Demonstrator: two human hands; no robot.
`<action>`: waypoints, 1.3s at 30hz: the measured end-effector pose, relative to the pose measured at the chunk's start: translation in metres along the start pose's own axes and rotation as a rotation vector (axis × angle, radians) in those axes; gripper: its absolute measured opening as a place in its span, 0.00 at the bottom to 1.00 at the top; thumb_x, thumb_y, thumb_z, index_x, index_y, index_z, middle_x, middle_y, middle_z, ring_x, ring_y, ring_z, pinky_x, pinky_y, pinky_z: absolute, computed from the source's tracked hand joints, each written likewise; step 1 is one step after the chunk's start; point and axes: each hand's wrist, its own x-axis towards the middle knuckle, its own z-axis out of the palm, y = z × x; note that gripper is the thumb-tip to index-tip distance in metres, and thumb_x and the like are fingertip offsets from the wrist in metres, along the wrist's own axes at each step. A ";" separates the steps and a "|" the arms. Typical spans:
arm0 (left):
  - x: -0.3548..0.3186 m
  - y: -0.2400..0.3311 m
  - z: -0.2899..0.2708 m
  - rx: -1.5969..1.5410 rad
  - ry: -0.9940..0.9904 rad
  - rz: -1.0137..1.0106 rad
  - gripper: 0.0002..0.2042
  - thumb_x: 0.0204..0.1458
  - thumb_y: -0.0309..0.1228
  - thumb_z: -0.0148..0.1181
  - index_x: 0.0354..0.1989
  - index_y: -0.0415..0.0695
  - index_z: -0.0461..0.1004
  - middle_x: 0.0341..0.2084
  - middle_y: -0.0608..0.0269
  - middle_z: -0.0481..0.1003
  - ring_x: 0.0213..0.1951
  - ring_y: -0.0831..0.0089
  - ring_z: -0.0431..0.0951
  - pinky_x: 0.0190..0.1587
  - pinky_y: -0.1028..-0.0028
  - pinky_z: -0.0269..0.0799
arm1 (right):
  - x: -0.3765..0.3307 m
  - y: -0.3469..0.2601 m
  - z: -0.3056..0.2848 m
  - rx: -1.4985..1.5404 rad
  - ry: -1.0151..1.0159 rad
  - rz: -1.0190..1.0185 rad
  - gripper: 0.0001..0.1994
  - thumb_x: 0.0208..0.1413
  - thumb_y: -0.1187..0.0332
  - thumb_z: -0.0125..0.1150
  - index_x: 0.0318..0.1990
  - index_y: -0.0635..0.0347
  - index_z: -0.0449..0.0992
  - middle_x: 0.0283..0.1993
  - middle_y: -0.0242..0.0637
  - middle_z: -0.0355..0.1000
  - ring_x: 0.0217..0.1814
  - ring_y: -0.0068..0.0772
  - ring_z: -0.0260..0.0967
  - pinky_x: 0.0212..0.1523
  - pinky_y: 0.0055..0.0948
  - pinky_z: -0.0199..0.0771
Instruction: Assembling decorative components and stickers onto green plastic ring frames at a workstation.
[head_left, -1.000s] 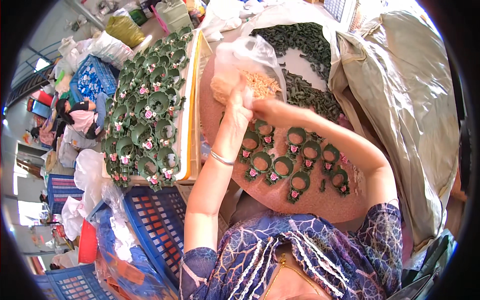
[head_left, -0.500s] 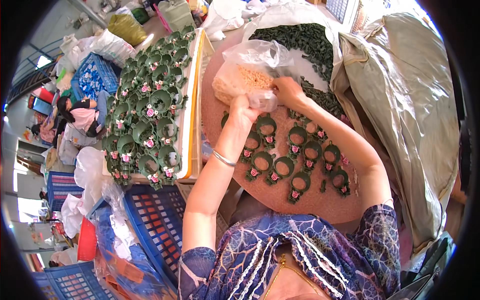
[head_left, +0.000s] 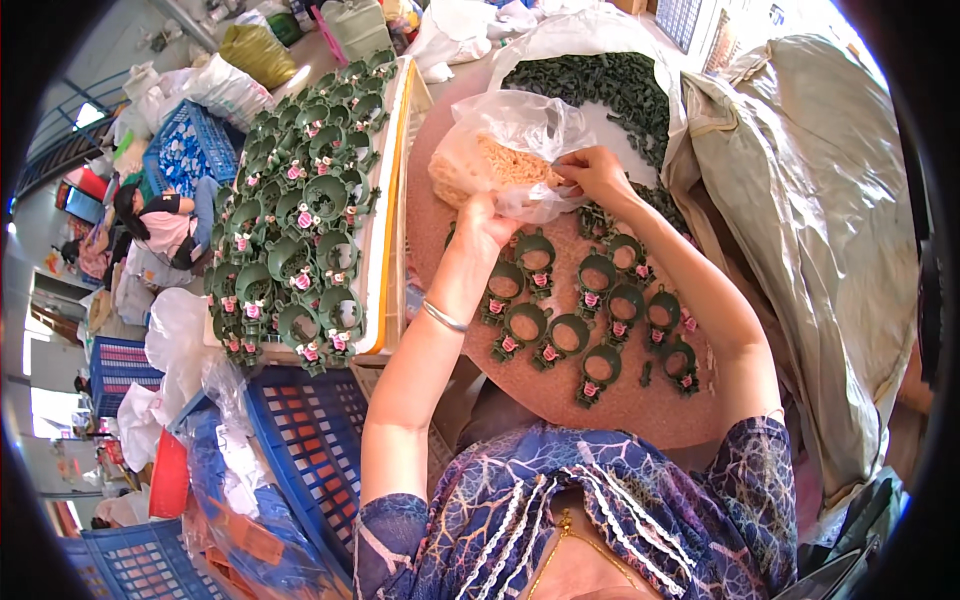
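A clear plastic bag [head_left: 545, 120] of small pale-orange pieces [head_left: 508, 160] rests at the far side of a round reddish-brown board. Closed on the bag's near edge, my left hand [head_left: 484, 222] steadies it from the front left. My right hand [head_left: 598, 178] pinches the right side of the bag's rim between thumb and fingers. Nearer to me on the board [head_left: 640, 425], several dark green plastic rings with pink roses [head_left: 570, 334] lie spread out. The left hand's fingertips are partly hidden by the plastic.
To the left stands a white tray [head_left: 388, 210] full of similar flowered green rings. A large white sack [head_left: 610, 35] with loose dark green parts [head_left: 600, 85] lies beyond the board. Grey sheeting [head_left: 800, 200] bounds the right; blue crates [head_left: 310, 430] stand lower left. Another person [head_left: 165, 225] sits farther off.
My right hand has moved a little right and up, drawing the bag's rim with it. The bag's mouth is spread wider, and more of the orange pieces show.
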 end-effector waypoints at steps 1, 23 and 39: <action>0.000 -0.003 0.003 0.000 -0.004 -0.001 0.24 0.63 0.30 0.30 0.63 0.27 0.54 0.59 0.34 0.63 0.60 0.39 0.65 0.61 0.41 0.63 | -0.005 -0.001 -0.001 -0.002 0.004 -0.001 0.11 0.54 0.66 0.66 0.38 0.67 0.81 0.27 0.35 0.77 0.27 0.23 0.72 0.30 0.27 0.74; 0.061 0.031 -0.025 0.035 0.097 0.354 0.23 0.59 0.26 0.38 0.64 0.43 0.59 0.58 0.52 0.68 0.57 0.54 0.71 0.58 0.51 0.71 | -0.011 -0.008 -0.005 -0.801 -0.137 -0.567 0.32 0.45 0.67 0.71 0.60 0.57 0.68 0.63 0.49 0.63 0.67 0.51 0.57 0.67 0.44 0.55; 0.094 0.085 -0.039 0.097 0.036 0.463 0.19 0.64 0.36 0.47 0.60 0.43 0.66 0.55 0.51 0.71 0.54 0.54 0.74 0.53 0.51 0.76 | -0.004 0.000 0.100 -0.477 -0.498 -0.611 0.10 0.41 0.74 0.63 0.34 0.65 0.78 0.32 0.47 0.77 0.38 0.46 0.76 0.38 0.40 0.75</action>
